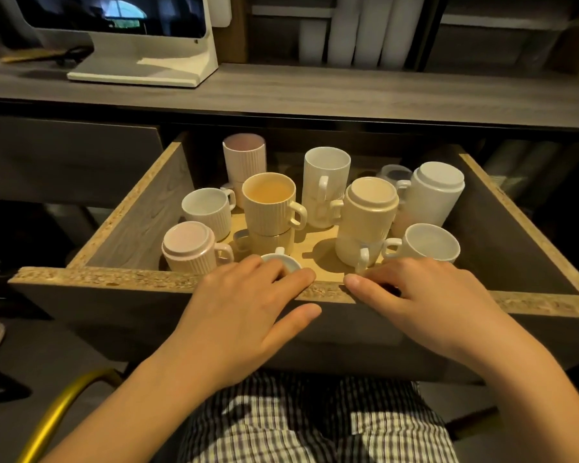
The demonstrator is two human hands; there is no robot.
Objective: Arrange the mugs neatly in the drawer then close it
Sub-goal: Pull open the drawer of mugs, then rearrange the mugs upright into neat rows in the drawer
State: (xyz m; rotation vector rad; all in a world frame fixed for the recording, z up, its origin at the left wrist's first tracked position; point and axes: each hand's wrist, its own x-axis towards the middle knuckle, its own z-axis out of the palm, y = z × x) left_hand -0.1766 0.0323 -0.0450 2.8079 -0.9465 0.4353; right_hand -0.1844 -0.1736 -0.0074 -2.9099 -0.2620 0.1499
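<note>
The wooden drawer stands pulled out, holding several ribbed white, cream and pink mugs. Some are stacked in twos, such as the cream pair in the middle and the upside-down cream pair. A pink mug sits upside down at the front left. A white mug stands upright at the front right. My left hand rests on the drawer's front edge, fingers over the rim beside a small white mug, thumb on the front panel. My right hand lies on the same edge, fingers spread.
A grey wooden counter runs above the drawer with a white monitor stand at the left. White rolls stand on the shelf behind. A yellow chair arm is at the lower left, my checked lap below the drawer.
</note>
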